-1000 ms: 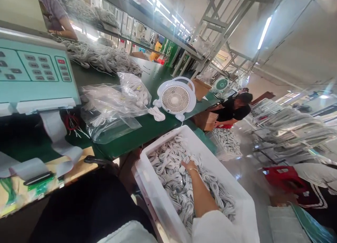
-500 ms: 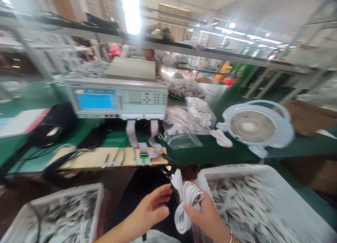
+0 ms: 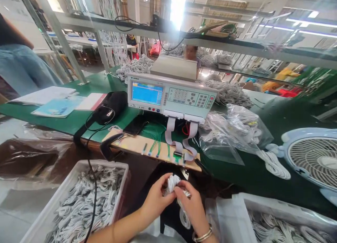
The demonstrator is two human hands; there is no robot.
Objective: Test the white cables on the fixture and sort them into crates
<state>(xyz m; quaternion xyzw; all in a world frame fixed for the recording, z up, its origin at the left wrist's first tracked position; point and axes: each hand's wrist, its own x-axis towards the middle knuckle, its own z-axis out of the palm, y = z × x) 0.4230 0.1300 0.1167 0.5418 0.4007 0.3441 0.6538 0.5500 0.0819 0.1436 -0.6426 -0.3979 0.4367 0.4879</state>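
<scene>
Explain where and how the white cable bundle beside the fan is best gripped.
Probably grip the cable bundle around its middle, coming from its near side: strands run together there, and the fan stands close on its right, with a plastic bag by its far end.

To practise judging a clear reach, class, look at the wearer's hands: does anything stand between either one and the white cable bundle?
Nothing visible does. The left hand and right hand both have fingers on the white cable bundle. The wooden board lies beyond them, not between.
</scene>
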